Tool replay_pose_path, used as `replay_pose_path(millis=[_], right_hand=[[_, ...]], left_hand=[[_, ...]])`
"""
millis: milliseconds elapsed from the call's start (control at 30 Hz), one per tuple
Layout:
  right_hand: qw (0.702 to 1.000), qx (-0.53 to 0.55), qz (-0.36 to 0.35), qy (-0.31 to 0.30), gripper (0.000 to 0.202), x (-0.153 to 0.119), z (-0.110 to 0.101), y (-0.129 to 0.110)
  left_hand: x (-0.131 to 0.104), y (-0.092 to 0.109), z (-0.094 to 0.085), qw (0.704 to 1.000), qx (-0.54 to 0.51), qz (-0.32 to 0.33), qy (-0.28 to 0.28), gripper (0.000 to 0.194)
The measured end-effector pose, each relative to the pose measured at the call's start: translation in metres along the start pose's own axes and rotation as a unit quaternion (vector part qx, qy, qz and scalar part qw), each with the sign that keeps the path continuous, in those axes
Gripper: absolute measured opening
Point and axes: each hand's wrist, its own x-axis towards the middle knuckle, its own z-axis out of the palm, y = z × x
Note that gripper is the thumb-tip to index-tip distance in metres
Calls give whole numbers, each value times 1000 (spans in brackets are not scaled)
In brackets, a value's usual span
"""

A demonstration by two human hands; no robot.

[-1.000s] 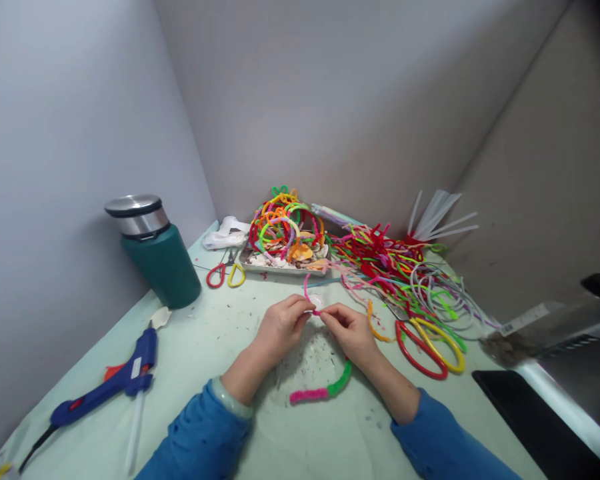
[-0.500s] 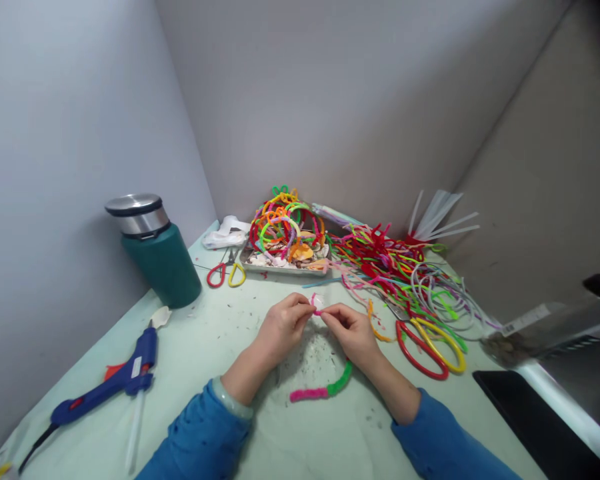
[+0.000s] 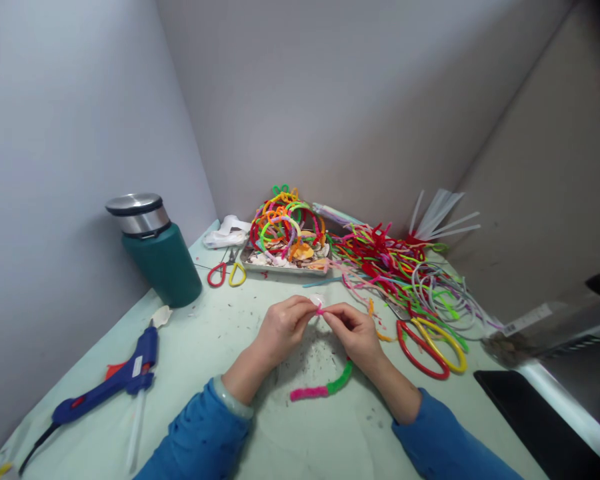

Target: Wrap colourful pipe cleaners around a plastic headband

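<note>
At the centre of the frame, your left hand [image 3: 283, 325] and right hand [image 3: 354, 331] pinch a small pink pipe cleaner [image 3: 320, 311] between nearly closed fingertips, above a pink-and-green pipe cleaner [image 3: 339, 383] lying lower centre, with the large scissors [image 3: 433, 348] at centre right.

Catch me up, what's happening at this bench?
A person's left hand and right hand meet over the table, pinching a small pink fuzzy piece between the fingertips. A pink-and-green fuzzy strip lies just below them. Behind are a metal tray heaped with colorful looped pieces and a tangle of fuzzy stems. Large red-and-yellow scissors rest at right; a blue glue gun lies at left, not in use.
</note>
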Motion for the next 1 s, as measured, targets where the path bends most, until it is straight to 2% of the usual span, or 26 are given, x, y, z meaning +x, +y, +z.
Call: replay_pose_path(millis=[167, 300, 467, 800, 900, 1000], right_hand=[[1000, -3, 1, -3, 16, 0, 0, -1], [1000, -7, 8, -8, 17, 0, 0, 1], [1000, -9, 18, -14, 19, 1, 0, 3], [999, -22, 22, -12, 22, 1, 2, 2], [999, -28, 18, -11, 22, 1, 2, 1], [999, -28, 16, -15, 22, 0, 2, 0]], left_hand=[[3, 4, -3, 998, -35, -46, -7, 17], [6, 7, -4, 990, -74, -122, -15, 15], [9, 8, -4, 965, -145, -217, -24, 16], [9, 4, -4, 957, -182, -226, -25, 16], [11, 5, -5, 941, -226, -249, -31, 14], [12, 5, -6, 910, -280, -300, -56, 16]])
